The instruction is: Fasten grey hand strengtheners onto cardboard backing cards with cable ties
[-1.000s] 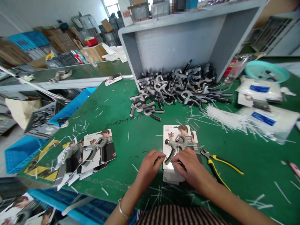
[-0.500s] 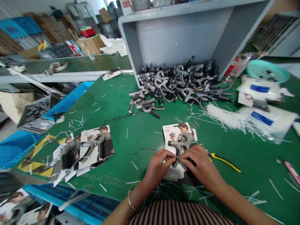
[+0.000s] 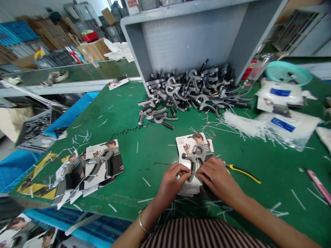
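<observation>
A grey and black hand grip strengthener (image 3: 198, 151) lies on a printed backing card (image 3: 182, 142), with more cards under it. My left hand (image 3: 170, 181) is closed in a pinch at its lower handle. Opposite it, my right hand (image 3: 216, 175) also pinches, fingertips close to the left ones. Between them shows a thin white cable tie (image 3: 193, 173) across the handle; its ends are hidden by the fingers. Pliers with yellow and black handles (image 3: 245, 173) lie just right of my right hand, their jaws hidden.
Grip strengtheners (image 3: 181, 93) spill from a tipped grey crate (image 3: 188, 44). White cable ties (image 3: 243, 125) lie in a bundle beside plastic bags (image 3: 292, 129). Carded grip strengtheners (image 3: 103, 162) overlap at left. A pink-handled tool (image 3: 319, 186) and a turquoise basin (image 3: 284, 70) are at right.
The whole view has shifted slightly, with the table contents now a little further left. Both hands keep their pinch at the handle; the fingers have moved only slightly.
</observation>
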Demonstrator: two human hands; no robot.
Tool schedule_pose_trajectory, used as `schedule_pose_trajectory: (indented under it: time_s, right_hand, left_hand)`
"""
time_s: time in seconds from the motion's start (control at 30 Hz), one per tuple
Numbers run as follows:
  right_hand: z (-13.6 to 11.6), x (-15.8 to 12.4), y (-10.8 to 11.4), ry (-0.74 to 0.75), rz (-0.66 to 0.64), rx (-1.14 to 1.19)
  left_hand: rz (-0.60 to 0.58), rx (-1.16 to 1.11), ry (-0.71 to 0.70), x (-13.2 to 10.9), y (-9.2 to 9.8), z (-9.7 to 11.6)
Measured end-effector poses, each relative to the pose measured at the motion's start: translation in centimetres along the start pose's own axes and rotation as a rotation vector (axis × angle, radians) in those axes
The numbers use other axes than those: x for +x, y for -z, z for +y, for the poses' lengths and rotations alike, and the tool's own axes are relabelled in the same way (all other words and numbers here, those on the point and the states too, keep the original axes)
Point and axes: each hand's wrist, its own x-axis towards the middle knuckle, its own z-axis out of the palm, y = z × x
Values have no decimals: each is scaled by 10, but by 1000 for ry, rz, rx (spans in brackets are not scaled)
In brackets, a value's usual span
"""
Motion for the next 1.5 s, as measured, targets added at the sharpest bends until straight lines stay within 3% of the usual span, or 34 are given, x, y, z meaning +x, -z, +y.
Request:
schedule_pose_trajectory:
  time_s: [0.7, 1.0, 1.27, 1.37, 1.5]
  right_hand:
    - [0, 4, -1, 7, 9, 41]
    - [-3, 12, -6, 38, 58, 79]
    - [6, 31, -3, 46, 60, 151]
    - [8, 35, -4, 73, 35, 163]
    - [9, 32, -10, 105, 18, 170]
  left_hand:
    - [-16, -3, 10, 1, 4, -2]
    - [-96, 54, -81, 4, 7, -2]
    - [-213, 617, -153, 28, 20, 24]
    - [-235, 525, -143, 33, 25, 32]
    - [-209, 227, -80, 31, 30, 32]
